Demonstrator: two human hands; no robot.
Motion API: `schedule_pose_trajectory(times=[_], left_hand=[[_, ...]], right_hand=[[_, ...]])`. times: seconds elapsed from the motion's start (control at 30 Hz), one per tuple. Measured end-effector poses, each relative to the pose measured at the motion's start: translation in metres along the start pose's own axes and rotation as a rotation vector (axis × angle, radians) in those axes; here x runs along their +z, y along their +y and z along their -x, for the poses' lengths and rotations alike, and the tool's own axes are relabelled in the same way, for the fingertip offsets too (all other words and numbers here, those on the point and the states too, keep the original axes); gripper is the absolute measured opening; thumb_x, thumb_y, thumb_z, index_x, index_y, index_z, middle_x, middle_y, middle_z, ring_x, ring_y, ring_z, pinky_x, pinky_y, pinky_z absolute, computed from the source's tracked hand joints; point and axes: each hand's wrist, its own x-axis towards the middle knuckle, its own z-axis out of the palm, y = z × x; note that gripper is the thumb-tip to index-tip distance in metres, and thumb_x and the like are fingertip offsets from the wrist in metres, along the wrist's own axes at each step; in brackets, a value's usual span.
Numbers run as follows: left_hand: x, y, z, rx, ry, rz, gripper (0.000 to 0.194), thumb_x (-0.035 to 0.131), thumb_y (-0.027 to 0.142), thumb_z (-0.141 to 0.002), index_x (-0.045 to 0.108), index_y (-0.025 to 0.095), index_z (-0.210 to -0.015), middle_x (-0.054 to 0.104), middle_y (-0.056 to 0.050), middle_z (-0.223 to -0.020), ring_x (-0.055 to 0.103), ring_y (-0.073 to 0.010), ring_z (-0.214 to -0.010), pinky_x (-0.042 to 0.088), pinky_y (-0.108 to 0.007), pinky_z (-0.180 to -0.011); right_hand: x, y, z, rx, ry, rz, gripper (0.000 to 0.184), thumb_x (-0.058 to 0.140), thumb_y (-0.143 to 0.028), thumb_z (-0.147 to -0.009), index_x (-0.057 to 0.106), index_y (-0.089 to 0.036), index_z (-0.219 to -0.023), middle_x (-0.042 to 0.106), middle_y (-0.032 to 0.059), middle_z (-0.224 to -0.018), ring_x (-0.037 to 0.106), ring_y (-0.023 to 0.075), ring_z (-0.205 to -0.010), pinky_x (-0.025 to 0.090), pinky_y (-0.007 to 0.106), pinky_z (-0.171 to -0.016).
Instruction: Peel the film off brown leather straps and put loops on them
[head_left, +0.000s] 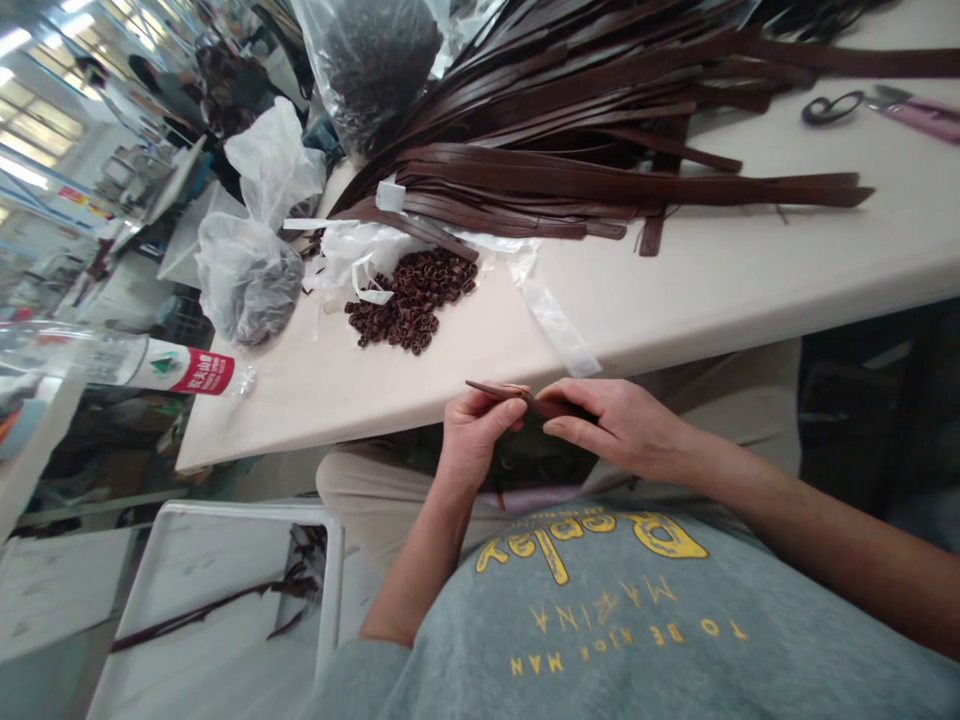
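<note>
My left hand [478, 430] pinches a dark brown leather strap [495, 389] whose tip sticks out to the left past the fingers. Close beside it, my right hand [619, 425] is closed round the same strap, or another piece against it; the fingers hide most of it. Both hands are over my lap, just in front of the table edge. Beyond them on the table lies a heap of small brown leather loops [412, 300]. Farther back, many long brown leather straps [540, 190] are spread in a thick bundle.
White plastic bags [251, 270] and a larger clear bag of dark pieces [375, 70] stand on the table [712, 270]. Pink-handled scissors [911, 110] lie at the far right. A water bottle [172, 365] is at the left; below it, a white tray [217, 560] holds strap scraps.
</note>
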Motion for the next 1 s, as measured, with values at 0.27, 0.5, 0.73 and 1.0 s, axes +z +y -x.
schedule_pose_trajectory(times=[0.27,0.5,0.73,1.0], left_hand=[[-0.009,0.001,0.002,0.034,-0.026,-0.027,0.02,0.083,0.033,-0.072,0.079,0.019,-0.086,0.072,-0.003,-0.077,0.057,-0.0081,-0.057,0.046,-0.02,-0.054],[0.01,-0.006,0.011,-0.025,-0.126,-0.067,0.025,0.085,0.035,-0.067,0.079,0.02,-0.086,0.072,-0.003,-0.078,0.064,-0.0134,-0.069,0.053,-0.025,-0.067],[0.007,-0.007,0.01,0.009,-0.121,-0.088,0.02,0.084,0.032,-0.07,0.079,0.02,-0.085,0.073,-0.003,-0.082,0.067,-0.0157,-0.078,0.054,-0.027,-0.075],[0.014,-0.017,0.01,0.056,-0.145,-0.113,0.02,0.085,0.03,-0.069,0.079,0.019,-0.083,0.073,-0.004,-0.08,0.067,-0.0157,-0.077,0.055,-0.027,-0.074]], right_hand=[[-0.002,0.003,0.018,0.134,-0.07,-0.063,0.025,0.048,-0.036,-0.095,0.066,-0.019,-0.09,0.067,0.0017,-0.077,0.061,0.0173,-0.069,0.041,0.028,-0.063],[0.013,0.0,0.017,0.045,-0.013,0.15,0.032,0.043,-0.033,-0.098,0.059,-0.019,-0.074,0.064,0.0032,-0.067,0.058,0.0174,-0.062,0.035,0.027,-0.059],[0.012,-0.001,0.012,0.074,-0.048,0.155,0.027,0.046,-0.035,-0.097,0.059,-0.02,-0.079,0.066,0.0035,-0.073,0.06,0.0177,-0.065,0.036,0.027,-0.06],[0.019,0.003,0.019,0.115,-0.068,0.223,0.024,0.044,-0.029,-0.096,0.055,-0.021,-0.076,0.067,0.0058,-0.073,0.061,0.0202,-0.066,0.038,0.029,-0.06]])
